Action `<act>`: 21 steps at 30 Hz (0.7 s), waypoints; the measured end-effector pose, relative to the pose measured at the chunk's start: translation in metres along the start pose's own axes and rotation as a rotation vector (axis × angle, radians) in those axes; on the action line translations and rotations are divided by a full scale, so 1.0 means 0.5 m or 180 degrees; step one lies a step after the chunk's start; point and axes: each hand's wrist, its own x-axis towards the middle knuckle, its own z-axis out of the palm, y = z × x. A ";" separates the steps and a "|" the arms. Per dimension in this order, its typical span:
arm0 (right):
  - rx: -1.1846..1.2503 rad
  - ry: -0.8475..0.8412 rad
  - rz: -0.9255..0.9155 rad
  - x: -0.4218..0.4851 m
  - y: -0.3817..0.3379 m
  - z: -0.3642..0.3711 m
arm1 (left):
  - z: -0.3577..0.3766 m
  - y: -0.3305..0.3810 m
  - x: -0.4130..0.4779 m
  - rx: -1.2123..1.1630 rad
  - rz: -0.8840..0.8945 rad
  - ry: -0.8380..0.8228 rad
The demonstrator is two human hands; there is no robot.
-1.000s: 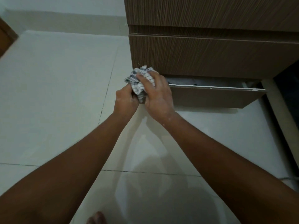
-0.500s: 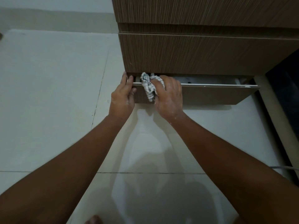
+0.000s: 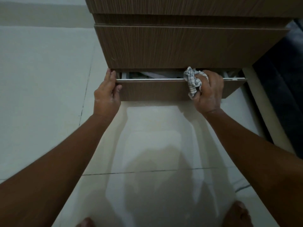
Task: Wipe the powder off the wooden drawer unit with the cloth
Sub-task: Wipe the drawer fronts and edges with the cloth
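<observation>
Cloth (image 3: 193, 82) bunched in clenched right hand (image 3: 209, 94) on drawer (image 3: 154, 90) top edge | left hand (image 3: 106, 94) gripping drawer's left end

You have a brown wood-grain drawer unit (image 3: 180, 46) with its bottom drawer (image 3: 154, 90) pulled partly open. Your checked cloth (image 3: 193, 81) sits bunched on that drawer front's top edge, toward the right end. Powder is hard to make out there.

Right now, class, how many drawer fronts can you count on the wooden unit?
3: the top front cut off by the frame, the middle front shut, the bottom front pulled open. More may sit above, out of view.
</observation>
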 end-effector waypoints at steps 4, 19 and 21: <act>-0.0127 0.0040 0.0170 -0.008 0.072 -0.027 | 0.004 -0.006 -0.001 0.0056 0.0122 0.0074; -0.0339 -0.0179 0.3582 -0.066 0.200 -0.102 | 0.014 0.024 -0.012 -0.0308 -0.0744 0.0052; -0.0051 0.0118 0.3799 -0.087 0.186 -0.105 | 0.017 0.025 -0.008 -0.0297 -0.0804 0.0081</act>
